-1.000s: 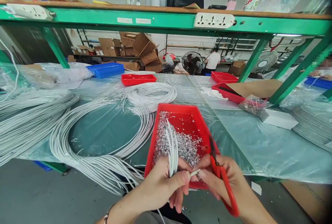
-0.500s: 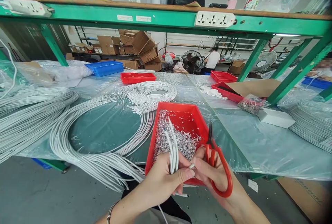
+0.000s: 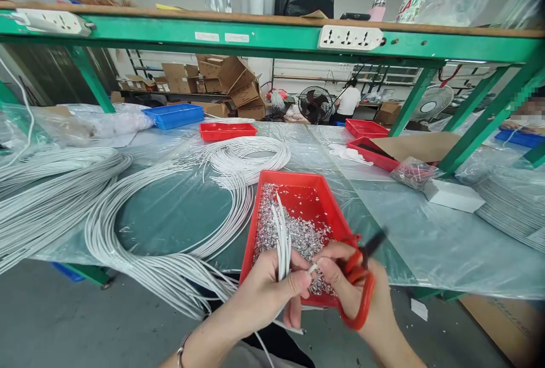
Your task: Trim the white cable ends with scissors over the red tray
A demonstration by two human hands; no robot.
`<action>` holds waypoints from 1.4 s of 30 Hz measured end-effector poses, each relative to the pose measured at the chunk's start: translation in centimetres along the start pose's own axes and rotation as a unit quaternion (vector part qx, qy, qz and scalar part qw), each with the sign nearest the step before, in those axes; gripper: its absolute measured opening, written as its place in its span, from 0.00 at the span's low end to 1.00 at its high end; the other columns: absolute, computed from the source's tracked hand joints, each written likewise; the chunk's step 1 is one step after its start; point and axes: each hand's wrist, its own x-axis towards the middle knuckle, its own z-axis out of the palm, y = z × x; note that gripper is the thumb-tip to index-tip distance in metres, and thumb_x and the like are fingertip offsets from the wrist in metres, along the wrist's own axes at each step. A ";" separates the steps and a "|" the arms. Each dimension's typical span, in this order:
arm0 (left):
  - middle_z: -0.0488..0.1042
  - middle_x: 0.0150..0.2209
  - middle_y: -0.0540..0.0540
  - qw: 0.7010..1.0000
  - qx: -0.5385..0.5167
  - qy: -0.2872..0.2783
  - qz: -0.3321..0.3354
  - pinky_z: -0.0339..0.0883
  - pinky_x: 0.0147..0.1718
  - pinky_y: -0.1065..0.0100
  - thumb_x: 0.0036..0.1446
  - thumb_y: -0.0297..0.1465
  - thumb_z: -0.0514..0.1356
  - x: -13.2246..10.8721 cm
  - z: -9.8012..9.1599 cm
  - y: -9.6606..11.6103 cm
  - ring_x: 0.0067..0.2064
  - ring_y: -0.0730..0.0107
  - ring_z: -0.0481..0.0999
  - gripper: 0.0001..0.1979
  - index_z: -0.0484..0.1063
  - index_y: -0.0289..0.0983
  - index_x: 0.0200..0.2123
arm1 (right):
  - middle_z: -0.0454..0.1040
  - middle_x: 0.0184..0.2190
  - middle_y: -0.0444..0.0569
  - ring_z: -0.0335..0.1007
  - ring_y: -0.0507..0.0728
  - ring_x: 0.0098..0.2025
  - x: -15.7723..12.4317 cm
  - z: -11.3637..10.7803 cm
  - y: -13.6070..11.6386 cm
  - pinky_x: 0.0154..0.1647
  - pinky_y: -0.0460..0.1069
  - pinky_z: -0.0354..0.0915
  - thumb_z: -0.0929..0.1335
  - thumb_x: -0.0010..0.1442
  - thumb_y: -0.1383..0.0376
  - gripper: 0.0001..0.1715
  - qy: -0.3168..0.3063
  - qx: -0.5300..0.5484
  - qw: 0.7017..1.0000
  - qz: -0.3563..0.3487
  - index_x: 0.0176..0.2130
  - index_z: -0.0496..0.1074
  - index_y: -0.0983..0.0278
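My left hand [image 3: 266, 288] is closed around several white cables [image 3: 283, 240], whose ends stick up over the red tray [image 3: 332, 203]. Its thumb and finger pinch one cable's short end. From the right, the thumb and fingertips of my right hand [image 3: 347, 283] meet that same end. Orange-handled scissors [image 3: 361, 308] hang in my right hand, with dark blades blurred and turned away to the upper right. Small silvery scraps [image 3: 298, 237] cover much of the tray's bottom beneath my hands. A coiled bundle of white cables [image 3: 102, 231] trails toward my lap on the left.
More white cable coils [image 3: 42, 197] lie at far left. Behind are a blue tray [image 3: 174, 116] and a small red tray [image 3: 227, 131]. A white box [image 3: 453, 196] rests at right. Above runs a green shelf beam [image 3: 272, 38] with power strips; a person [image 3: 349, 101] is in the background.
The scissors have swung in my right hand, so their blades tilt from upright to the upper right. My fingertips have shifted slightly at the cable end.
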 end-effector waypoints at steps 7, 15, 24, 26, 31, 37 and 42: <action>0.59 0.17 0.53 0.996 0.050 0.074 -0.002 0.58 0.16 0.79 0.48 0.42 0.61 0.3 0.6 -0.5 0.18 0.82 0.60 0.22 0.57 0.30 0.33 | 0.59 0.20 0.44 0.55 0.45 0.23 0.4 -0.2 0.6 0.24 0.41 0.53 0.68 0.55 0.62 0.14 -0.089 0.084 0.983 0.136 0.31 0.64 0.71; 0.63 0.17 0.49 1.000 -0.003 0.011 0.026 0.58 0.17 0.77 0.47 0.43 0.62 0.7 0.5 -0.1 0.17 0.79 0.64 0.22 0.60 0.28 0.27 | 0.52 0.14 0.42 0.55 0.46 0.20 0.2 -0.2 0.8 0.25 0.43 0.56 0.66 0.57 0.60 0.14 -0.084 0.205 0.962 0.160 0.28 0.63 0.68; 0.66 0.21 0.47 0.999 -0.051 0.002 0.014 0.59 0.18 0.78 0.47 0.41 0.63 0.2 0.5 0.4 0.17 0.78 0.67 0.21 0.61 0.27 0.26 | 0.62 0.16 0.46 0.56 0.44 0.19 0.8 -1.3 -0.1 0.21 0.38 0.54 0.67 0.56 0.64 0.09 -0.106 -0.029 0.992 0.061 0.33 0.74 0.68; 0.65 0.18 0.47 0.999 -0.047 0.005 0.010 0.57 0.17 0.78 0.47 0.42 0.62 0.2 0.6 0.3 0.17 0.77 0.67 0.22 0.62 0.27 0.25 | 0.62 0.16 0.46 0.56 0.45 0.20 0.6 -1.5 -0.1 0.21 0.39 0.55 0.66 0.57 0.63 0.12 -0.106 -0.064 0.991 0.056 0.34 0.74 0.70; 0.65 0.19 0.46 0.997 -0.066 -0.029 0.014 0.57 0.16 0.79 0.49 0.40 0.62 0.3 0.1 0.1 0.18 0.76 0.68 0.20 0.62 0.26 0.26 | 0.61 0.15 0.46 0.57 0.46 0.18 0.4 -1.4 -0.2 0.20 0.39 0.56 0.65 0.56 0.65 0.12 -0.104 -0.127 0.986 0.027 0.32 0.73 0.72; 0.65 0.21 0.46 0.994 -0.068 -0.083 -0.005 0.57 0.15 0.80 0.50 0.39 0.61 0.1 -0.1 -0.2 0.19 0.76 0.68 0.19 0.63 0.26 0.29 | 0.62 0.14 0.47 0.55 0.47 0.16 0.9 -0.6 -1.0 0.17 0.41 0.55 0.65 0.53 0.64 0.12 -0.040 -0.189 0.981 -0.002 0.31 0.71 0.73; 0.68 0.26 0.45 1.000 -0.020 0.020 0.000 0.62 0.25 0.75 0.48 0.41 0.62 0.4 0.3 0.0 0.25 0.78 0.69 0.21 0.64 0.27 0.32 | 0.61 0.16 0.48 0.55 0.48 0.19 1.9 -2.5 -0.3 0.20 0.43 0.55 0.66 0.53 0.57 0.18 0.013 -0.268 0.963 0.017 0.27 0.67 0.72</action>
